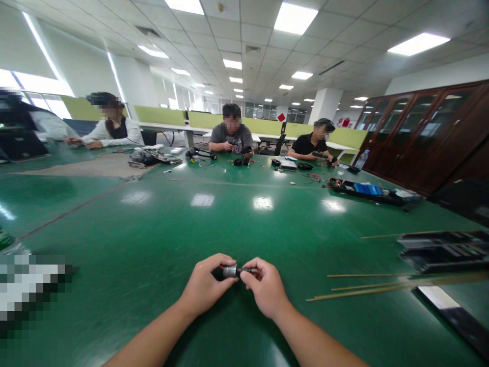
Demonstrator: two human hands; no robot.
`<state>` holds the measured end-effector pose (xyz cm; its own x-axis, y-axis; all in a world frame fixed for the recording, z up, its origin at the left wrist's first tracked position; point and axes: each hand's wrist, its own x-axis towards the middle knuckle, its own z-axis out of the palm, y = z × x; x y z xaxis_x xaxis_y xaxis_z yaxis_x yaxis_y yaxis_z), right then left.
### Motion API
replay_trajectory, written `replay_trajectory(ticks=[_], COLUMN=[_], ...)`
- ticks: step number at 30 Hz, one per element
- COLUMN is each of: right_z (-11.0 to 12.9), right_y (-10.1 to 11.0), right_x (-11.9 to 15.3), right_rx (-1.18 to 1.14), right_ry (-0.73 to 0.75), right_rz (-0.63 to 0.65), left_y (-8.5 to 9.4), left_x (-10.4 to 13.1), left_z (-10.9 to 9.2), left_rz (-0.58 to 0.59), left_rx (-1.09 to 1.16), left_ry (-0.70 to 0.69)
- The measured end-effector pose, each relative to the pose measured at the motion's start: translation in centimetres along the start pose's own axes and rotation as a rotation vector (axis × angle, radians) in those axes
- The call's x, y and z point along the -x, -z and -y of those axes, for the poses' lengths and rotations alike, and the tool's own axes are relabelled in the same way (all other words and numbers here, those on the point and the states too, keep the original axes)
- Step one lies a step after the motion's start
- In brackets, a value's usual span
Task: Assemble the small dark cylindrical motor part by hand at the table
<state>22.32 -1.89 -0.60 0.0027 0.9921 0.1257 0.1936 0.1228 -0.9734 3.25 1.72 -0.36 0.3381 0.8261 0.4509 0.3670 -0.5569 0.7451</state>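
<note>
Just above the green tabletop, my left hand (204, 285) is closed around a short silver metal cylinder (229, 271) with a dark, partly reddish rear end. My fingers cover that rear end in part. From the cylinder's right side runs a slim dark ridged shaft (244, 270), lying roughly level. My right hand (267, 289) pinches this shaft between thumb and fingers, so its far tip is mostly hidden. Both hands meet at the middle of the part. Whether the shaft and the cylinder are one piece, I cannot tell.
Thin brass-coloured rods (355, 293) and dark metal profiles (443, 252) lie on the right. A long tray of parts (367, 189) stands farther back. Several people sit across the green table (183, 219), some handling tools; wires and small parts lie before them.
</note>
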Motion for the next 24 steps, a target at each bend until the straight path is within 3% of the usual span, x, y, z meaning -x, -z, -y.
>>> replay_trajectory(ticks=[24], right_z=[-0.01], right_y=[0.09], right_x=[-0.04], right_rx=[-0.002], right_ry=[-0.002], right_rz=[-0.005], left_y=[-0.02], left_x=[0.01], left_z=[-0.15], left_rz=[-0.006], left_rx=[-0.009], left_ry=[0.001])
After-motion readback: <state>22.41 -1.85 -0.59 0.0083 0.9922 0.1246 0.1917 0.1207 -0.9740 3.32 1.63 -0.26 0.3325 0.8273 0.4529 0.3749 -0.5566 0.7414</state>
